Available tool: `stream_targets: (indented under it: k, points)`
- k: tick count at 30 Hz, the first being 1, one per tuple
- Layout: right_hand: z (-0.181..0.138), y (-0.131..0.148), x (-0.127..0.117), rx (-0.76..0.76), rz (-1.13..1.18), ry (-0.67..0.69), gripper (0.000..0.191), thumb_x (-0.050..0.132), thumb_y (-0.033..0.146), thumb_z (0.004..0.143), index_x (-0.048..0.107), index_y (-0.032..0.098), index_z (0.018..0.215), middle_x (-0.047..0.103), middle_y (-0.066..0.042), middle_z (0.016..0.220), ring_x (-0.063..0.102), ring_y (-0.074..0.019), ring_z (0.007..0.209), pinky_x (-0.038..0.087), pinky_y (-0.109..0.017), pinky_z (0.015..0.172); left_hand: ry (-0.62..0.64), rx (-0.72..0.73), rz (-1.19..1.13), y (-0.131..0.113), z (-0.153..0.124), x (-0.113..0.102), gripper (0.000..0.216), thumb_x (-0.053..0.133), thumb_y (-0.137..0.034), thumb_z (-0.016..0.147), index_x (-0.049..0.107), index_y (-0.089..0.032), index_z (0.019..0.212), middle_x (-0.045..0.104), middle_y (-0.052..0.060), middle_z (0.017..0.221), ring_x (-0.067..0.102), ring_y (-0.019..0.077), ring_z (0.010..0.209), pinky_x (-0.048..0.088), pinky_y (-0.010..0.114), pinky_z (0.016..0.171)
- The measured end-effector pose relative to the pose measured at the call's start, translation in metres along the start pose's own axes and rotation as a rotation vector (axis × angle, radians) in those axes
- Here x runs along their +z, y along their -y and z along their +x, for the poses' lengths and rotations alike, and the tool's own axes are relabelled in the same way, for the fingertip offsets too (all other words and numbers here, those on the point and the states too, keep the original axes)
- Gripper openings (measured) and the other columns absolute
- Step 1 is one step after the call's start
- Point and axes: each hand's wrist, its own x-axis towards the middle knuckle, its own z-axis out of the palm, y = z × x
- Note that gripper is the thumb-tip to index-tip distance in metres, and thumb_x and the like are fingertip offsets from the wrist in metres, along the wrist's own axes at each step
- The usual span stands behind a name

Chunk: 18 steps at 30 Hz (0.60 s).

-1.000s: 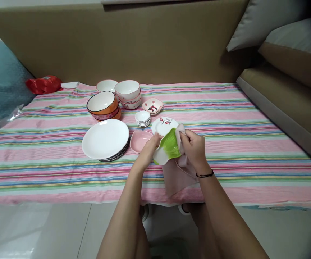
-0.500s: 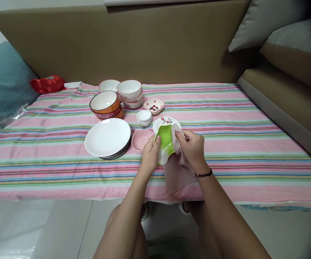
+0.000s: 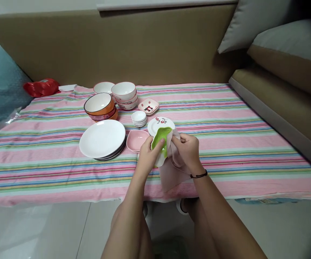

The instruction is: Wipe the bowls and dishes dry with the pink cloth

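Note:
My left hand (image 3: 147, 155) grips a small green leaf-shaped dish (image 3: 160, 138) with a white underside, thumb on its inner face. My right hand (image 3: 187, 151) is closed on a pale pink cloth (image 3: 171, 169), pressing it against the dish's right side; the cloth hangs down below both hands. Both hands hover over the near part of a table covered with a pink striped cloth (image 3: 238, 144). A black band circles my right wrist.
Behind the hands lie a small flowered plate (image 3: 159, 122), a pink dish (image 3: 136, 139), a stack of white plates (image 3: 103, 139), tiny white saucers (image 3: 139, 118), a square patterned dish (image 3: 148, 106), orange bowls (image 3: 100, 106) and white bowls (image 3: 123, 94). A red bag (image 3: 38, 87) sits far left; a sofa stands behind.
The green dish has turned more edge-on and closer to upright. My right hand with the cloth has shifted around its right side. The camera view has drifted slightly.

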Motion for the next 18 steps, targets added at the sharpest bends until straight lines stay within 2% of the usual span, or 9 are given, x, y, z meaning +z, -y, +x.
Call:
stream_targets:
  k: [2, 5, 8, 10, 13, 15, 18]
  points:
    - [0.003, -0.003, -0.007, -0.070, -0.078, -0.008, 0.049, 0.054, 0.039, 0.084, 0.022, 0.022, 0.052, 0.019, 0.006, 0.049, 0.022, -0.0081, 0.049, 0.016, -0.027, 0.049, 0.052, -0.018, 0.011, -0.002, 0.000, 0.000, 0.029, 0.059, -0.044, 0.086, 0.055, -0.016, 0.081, 0.051, -0.001, 0.076, 0.045, 0.0133, 0.072, 0.035, 0.024, 0.064]
    - [0.006, -0.007, -0.016, -0.171, -0.138, 0.070, 0.041, 0.045, 0.036, 0.088, 0.026, 0.022, 0.055, 0.025, 0.006, 0.048, 0.025, -0.0093, 0.047, 0.018, -0.028, 0.049, 0.047, -0.003, -0.005, -0.001, 0.002, 0.001, 0.030, 0.055, -0.044, 0.087, 0.052, -0.016, 0.076, 0.048, -0.001, 0.073, 0.043, 0.0131, 0.070, 0.033, 0.025, 0.063]
    - [0.008, -0.010, -0.019, -0.131, -0.063, 0.178, 0.032, 0.043, 0.036, 0.088, 0.039, 0.021, 0.060, 0.037, 0.004, 0.052, 0.033, -0.0108, 0.050, 0.024, -0.026, 0.050, -0.021, 0.012, -0.020, 0.003, 0.002, 0.006, 0.031, 0.050, -0.043, 0.090, 0.048, -0.017, 0.073, 0.045, -0.002, 0.070, 0.040, 0.0131, 0.068, 0.031, 0.025, 0.063]
    - [0.008, -0.011, -0.017, -0.073, 0.063, 0.223, 0.023, 0.047, 0.036, 0.087, 0.052, 0.019, 0.073, 0.049, 0.002, 0.063, 0.044, -0.0126, 0.058, 0.032, -0.025, 0.054, -0.055, 0.022, -0.007, 0.004, 0.002, 0.011, 0.030, 0.048, -0.043, 0.091, 0.049, -0.018, 0.075, 0.045, -0.002, 0.071, 0.040, 0.0133, 0.068, 0.031, 0.025, 0.063]
    - [0.007, -0.012, -0.011, 0.025, 0.245, 0.163, 0.020, 0.057, 0.036, 0.080, 0.059, 0.017, 0.087, 0.060, -0.002, 0.076, 0.054, -0.0156, 0.070, 0.041, -0.026, 0.063, -0.074, 0.078, 0.035, 0.002, 0.000, 0.022, 0.025, 0.047, -0.040, 0.093, 0.052, -0.018, 0.082, 0.049, -0.001, 0.075, 0.044, 0.0138, 0.070, 0.033, 0.025, 0.066]
    - [0.006, -0.012, -0.009, 0.100, 0.280, 0.085, 0.021, 0.065, 0.035, 0.073, 0.059, 0.017, 0.082, 0.060, -0.001, 0.073, 0.054, -0.0156, 0.069, 0.042, -0.025, 0.062, -0.084, 0.111, 0.037, 0.001, -0.002, 0.028, 0.024, 0.046, -0.039, 0.093, 0.052, -0.018, 0.083, 0.052, 0.000, 0.078, 0.047, 0.0144, 0.074, 0.035, 0.024, 0.068]
    - [0.008, -0.012, -0.008, 0.147, 0.185, 0.032, 0.022, 0.071, 0.033, 0.065, 0.056, 0.018, 0.072, 0.055, 0.002, 0.062, 0.048, -0.0128, 0.061, 0.036, -0.023, 0.054, -0.111, 0.121, 0.018, 0.002, -0.003, 0.032, 0.027, 0.045, -0.041, 0.095, 0.052, -0.018, 0.083, 0.053, 0.001, 0.079, 0.047, 0.0146, 0.073, 0.036, 0.024, 0.067]
